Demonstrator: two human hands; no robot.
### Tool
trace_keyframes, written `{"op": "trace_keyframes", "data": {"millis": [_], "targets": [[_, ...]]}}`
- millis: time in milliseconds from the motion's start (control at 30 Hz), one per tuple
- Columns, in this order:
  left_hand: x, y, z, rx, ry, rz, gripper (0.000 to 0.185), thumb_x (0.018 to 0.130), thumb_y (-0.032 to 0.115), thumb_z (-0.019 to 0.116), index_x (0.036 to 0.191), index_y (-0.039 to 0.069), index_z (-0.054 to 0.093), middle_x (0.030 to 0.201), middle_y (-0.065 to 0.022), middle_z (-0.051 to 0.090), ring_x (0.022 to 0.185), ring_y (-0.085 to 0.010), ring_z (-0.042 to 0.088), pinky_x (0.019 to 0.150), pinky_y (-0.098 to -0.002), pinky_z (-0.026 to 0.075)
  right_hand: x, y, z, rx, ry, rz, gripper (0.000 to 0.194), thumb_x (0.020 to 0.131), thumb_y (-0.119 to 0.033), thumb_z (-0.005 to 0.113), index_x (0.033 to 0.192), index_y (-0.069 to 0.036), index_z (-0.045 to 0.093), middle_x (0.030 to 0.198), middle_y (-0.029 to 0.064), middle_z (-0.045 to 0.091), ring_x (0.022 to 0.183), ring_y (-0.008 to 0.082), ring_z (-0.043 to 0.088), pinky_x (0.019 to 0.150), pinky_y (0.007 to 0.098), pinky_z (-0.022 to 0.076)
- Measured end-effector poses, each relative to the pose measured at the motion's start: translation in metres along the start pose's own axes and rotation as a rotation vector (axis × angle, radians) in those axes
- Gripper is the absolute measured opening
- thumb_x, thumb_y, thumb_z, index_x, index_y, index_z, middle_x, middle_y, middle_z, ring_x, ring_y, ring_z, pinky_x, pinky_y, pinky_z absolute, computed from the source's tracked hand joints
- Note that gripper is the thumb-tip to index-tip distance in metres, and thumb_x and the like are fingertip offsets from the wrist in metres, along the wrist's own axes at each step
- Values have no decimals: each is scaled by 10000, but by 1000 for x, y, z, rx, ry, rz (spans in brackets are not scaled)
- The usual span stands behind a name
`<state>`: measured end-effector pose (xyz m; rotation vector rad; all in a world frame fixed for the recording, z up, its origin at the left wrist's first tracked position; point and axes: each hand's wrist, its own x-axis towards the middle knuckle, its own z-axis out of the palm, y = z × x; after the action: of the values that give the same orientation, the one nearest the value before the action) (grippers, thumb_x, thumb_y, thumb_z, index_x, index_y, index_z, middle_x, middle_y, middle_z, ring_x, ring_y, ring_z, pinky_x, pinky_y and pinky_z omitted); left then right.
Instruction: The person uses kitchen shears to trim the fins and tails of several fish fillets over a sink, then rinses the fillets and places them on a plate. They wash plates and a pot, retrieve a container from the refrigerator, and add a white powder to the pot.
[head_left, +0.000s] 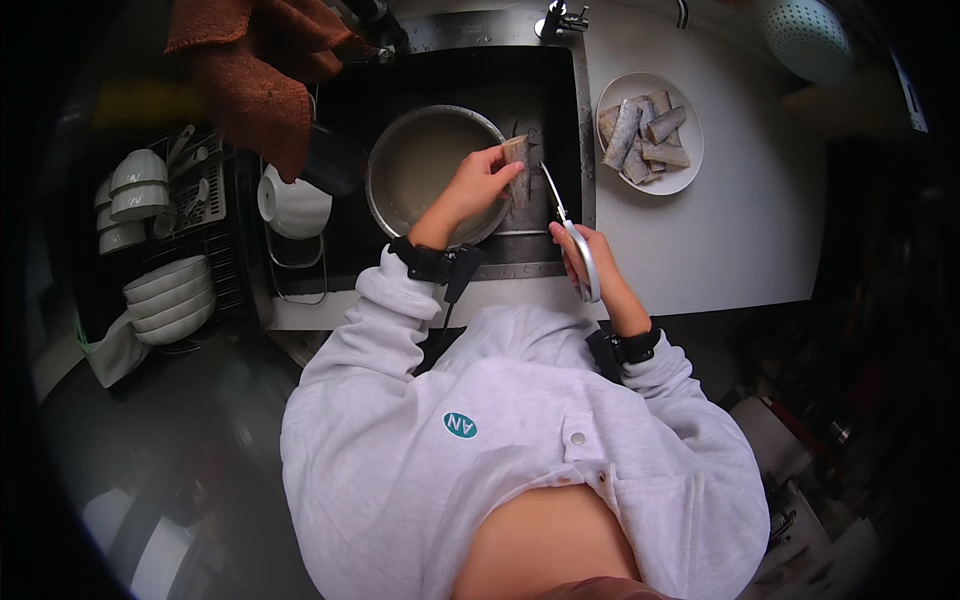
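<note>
Between the thumb and fingers of my left hand (478, 182) is a piece of fish (518, 196), held upright over the right rim of a metal basin (390, 135). Cloudy water (420, 172) fills part of that basin, which stands in the dark sink (555, 82). My right hand (589, 255) grips kitchen scissors (581, 259) with pale handles. Their blades point up and to the left, a short way right of the fish piece and apart from it. On the counter to the right, a white plate (694, 161) bears several more cut fish pieces (622, 135).
A rust-brown cloth (262, 97) hangs at the upper left. Stacked white bowls (169, 300) and a dish rack (214, 187) stand left of the sink, near a white cup (296, 202). A tap fitting (559, 24) sits behind the sink; a perforated colander (806, 37) is at upper right.
</note>
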<state>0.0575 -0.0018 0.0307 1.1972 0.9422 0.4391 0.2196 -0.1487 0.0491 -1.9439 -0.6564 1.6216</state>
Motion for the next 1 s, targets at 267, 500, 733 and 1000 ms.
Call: {"op": "trace_keyframes", "data": {"millis": [267,500,733,1000], "targets": [[55,49,70,-388,-211,170,548,845,173,617,1293,-24,369,1098,-132,566,957,-141,562,706,-245,509,-3,9,5,-73,-48,-24,431,819,-451,610,755,-26,574,444,17,448,335,121,436,327,274,321],[54,-38,-37,-353,347,-55,326,877,199,559,1123,-14,535,1027,-99,604,901,-149,585,698,-248,506,4,-5,15,-475,-18,-95,483,740,-496,661,794,-17,627,592,148,598,562,282,613,520,360,468],[-16,-170,-163,-194,917,-445,317,771,183,610,1071,87,581,835,9,535,750,-115,485,591,-264,419,77,-42,84,-1055,11,-438,698,601,-584,707,869,50,590,781,204,635,783,328,634,698,382,501],[-9,-242,-176,-4,995,-356,405,744,180,648,1117,57,545,930,-86,602,750,-205,569,620,-319,470,180,-4,179,-1508,327,-153,789,630,-615,663,1120,-26,478,1082,127,534,984,272,547,729,446,472]]}}
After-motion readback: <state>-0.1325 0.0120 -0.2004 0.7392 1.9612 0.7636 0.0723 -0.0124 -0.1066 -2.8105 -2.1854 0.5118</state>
